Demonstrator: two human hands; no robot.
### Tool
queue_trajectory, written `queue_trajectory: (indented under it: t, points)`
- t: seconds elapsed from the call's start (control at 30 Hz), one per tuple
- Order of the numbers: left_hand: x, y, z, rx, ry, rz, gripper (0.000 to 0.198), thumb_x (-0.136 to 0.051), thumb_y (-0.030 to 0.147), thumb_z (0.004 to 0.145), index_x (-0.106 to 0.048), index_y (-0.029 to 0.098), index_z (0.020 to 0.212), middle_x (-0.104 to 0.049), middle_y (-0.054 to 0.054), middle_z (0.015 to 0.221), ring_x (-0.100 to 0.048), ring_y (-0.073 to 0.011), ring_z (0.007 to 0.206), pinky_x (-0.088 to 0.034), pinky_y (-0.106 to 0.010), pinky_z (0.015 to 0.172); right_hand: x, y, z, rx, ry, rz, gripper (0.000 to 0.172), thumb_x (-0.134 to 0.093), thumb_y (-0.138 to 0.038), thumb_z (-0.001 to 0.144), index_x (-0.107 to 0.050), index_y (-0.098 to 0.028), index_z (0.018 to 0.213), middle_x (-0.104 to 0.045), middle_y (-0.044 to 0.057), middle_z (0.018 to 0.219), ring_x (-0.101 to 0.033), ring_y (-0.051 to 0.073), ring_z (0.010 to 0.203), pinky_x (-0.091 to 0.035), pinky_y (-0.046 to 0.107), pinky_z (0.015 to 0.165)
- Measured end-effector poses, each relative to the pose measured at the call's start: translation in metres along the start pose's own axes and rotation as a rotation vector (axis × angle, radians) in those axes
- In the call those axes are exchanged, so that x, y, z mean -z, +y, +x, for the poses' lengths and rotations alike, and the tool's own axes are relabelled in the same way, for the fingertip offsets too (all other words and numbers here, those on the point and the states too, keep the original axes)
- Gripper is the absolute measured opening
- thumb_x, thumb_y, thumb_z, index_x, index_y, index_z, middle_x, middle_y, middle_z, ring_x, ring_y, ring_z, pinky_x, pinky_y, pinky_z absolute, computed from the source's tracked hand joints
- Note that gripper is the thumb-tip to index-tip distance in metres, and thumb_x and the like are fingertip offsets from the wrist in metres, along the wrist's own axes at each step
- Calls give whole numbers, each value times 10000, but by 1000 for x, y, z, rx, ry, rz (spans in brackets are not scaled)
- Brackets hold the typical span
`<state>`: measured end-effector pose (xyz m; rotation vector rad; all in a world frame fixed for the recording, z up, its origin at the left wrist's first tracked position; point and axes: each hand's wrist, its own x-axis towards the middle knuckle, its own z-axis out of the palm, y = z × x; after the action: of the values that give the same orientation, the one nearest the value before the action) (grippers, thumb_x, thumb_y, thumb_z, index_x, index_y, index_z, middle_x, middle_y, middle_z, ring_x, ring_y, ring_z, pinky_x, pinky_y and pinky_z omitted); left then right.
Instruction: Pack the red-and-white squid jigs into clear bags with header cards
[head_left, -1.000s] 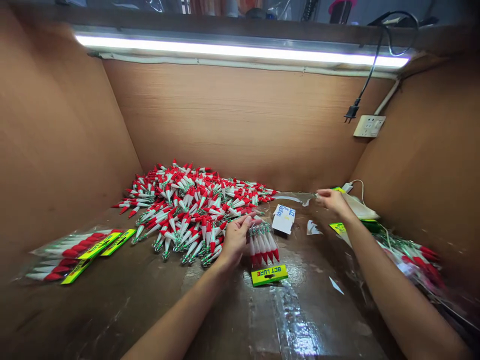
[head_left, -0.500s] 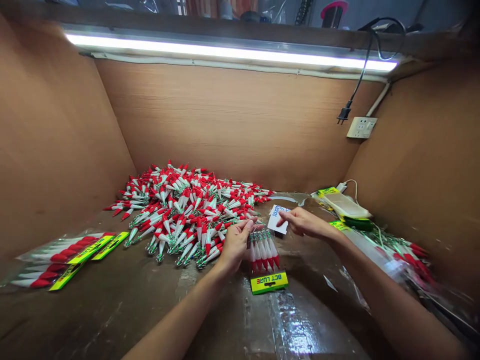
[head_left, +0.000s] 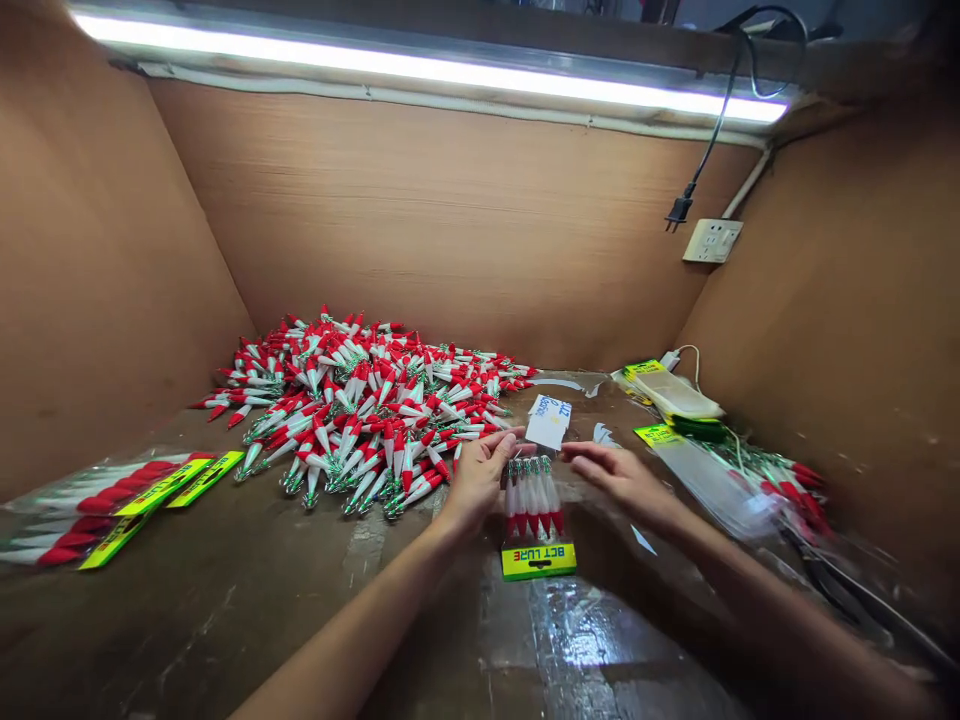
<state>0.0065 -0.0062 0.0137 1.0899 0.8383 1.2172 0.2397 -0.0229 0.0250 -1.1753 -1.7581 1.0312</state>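
Observation:
A clear bag of several red-and-white lures (head_left: 531, 500) with a yellow-green header card (head_left: 538, 560) lies on the worktop in front of me. My left hand (head_left: 476, 478) pinches the bag's open far end on its left side. My right hand (head_left: 619, 474) comes in from the right, its fingers curled and pinched at the same end of the bag. A big heap of loose red-and-white lures (head_left: 360, 405) lies just left of my left hand.
Packed lure bags (head_left: 112, 500) lie at the left edge. A white handwritten note (head_left: 548, 421) sits behind the bag. Empty bags with yellow cards (head_left: 675, 395) and more packed lures (head_left: 780, 485) line the right wall. A wall socket (head_left: 712, 240) with a dangling plug hangs above.
My right hand has come from the empty bags at the right wall to the bag's open end. My left hand has stayed on the bag. The view has tilted down a little.

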Motion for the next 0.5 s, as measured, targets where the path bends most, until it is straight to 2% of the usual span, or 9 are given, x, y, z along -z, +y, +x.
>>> queue_trajectory:
  t: [0.1, 0.2, 0.3, 0.4, 0.5]
  points:
    - [-3, -2, -2, -11, -25, 65, 619, -775, 572, 758, -720, 121, 1180, -785, -133, 934, -720, -277, 853, -547, -320, 694, -26, 1, 24, 33, -120, 133, 444, -741, -509, 811, -744, -184, 1113, -749, 88, 1095, -661, 281, 1036, -495, 412, 943]
    - [2, -2, -1, 2, -41, 141, 617, -794, 552, 747, -713, 140, 1198, -776, -122, 963, -705, -249, 844, -519, -270, 639, -39, 6, 30, 2, -26, 226, 351, -772, -498, 769, -775, -165, 880, -759, 60, 893, -658, 224, 834, -494, 343, 816]
    - [10, -4, 1, 67, -89, 216, 527, -862, 475, 690, -761, 131, 1077, -767, -121, 919, -686, -217, 759, -491, -247, 598, -39, 13, 28, -59, 35, 255, 323, -809, -473, 719, -762, -162, 794, -713, 25, 751, -587, 170, 685, -446, 295, 690]
    - [15, -7, 3, 119, -133, 264, 414, -836, 489, 715, -789, 118, 894, -752, -109, 819, -654, -183, 664, -479, -248, 585, -32, 17, 25, -106, -5, 280, 330, -816, -468, 699, -763, -154, 786, -679, 15, 702, -530, 148, 636, -396, 278, 638]
    - [18, -10, 5, 111, -151, 322, 398, -798, 508, 749, -793, 124, 854, -741, -88, 761, -611, -152, 598, -450, -240, 571, -25, 18, 23, -154, -46, 275, 337, -818, -466, 684, -784, -149, 794, -672, 16, 672, -497, 140, 614, -363, 274, 616]
